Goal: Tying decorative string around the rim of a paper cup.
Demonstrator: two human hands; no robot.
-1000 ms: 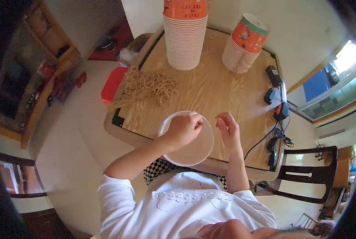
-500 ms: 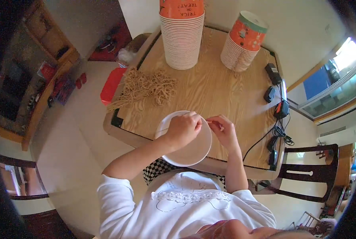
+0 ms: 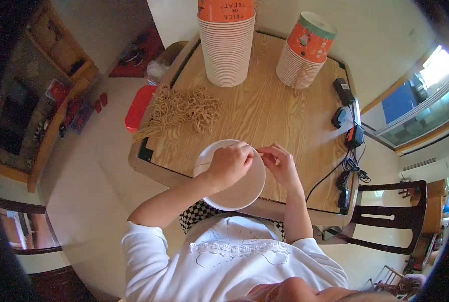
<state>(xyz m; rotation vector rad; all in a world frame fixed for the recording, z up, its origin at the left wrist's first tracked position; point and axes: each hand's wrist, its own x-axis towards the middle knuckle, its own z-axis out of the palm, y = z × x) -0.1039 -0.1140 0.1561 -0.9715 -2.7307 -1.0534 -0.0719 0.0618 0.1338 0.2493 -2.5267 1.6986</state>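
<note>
A white paper bucket (image 3: 247,194) sits at the table's near edge, in front of my body, with its open mouth facing up toward me. Over its mouth is my left hand (image 3: 230,166), fingers closed at the upper right part of the rim. A thin tan strand of twine (image 3: 201,164) shows to the left of that hand and seems to run into its grip. My right hand (image 3: 283,168) is just outside the rim, thumb and finger pinched together close to the left fingertips. What lies between the right fingers is too small to make out.
A loose heap of tan twine (image 3: 189,110) lies at the table's left. Farther back stand a tall stack of nested buckets (image 3: 227,55) and a shorter one (image 3: 307,50). Black adapters (image 3: 342,93) and cables (image 3: 352,163) line the right edge. A dark chair (image 3: 390,216) stands right.
The right fingers have shifted slightly at the rim and come closer to the left fingertips. Bucket and left hand stay almost as they were; the whole view has drifted a little.
</note>
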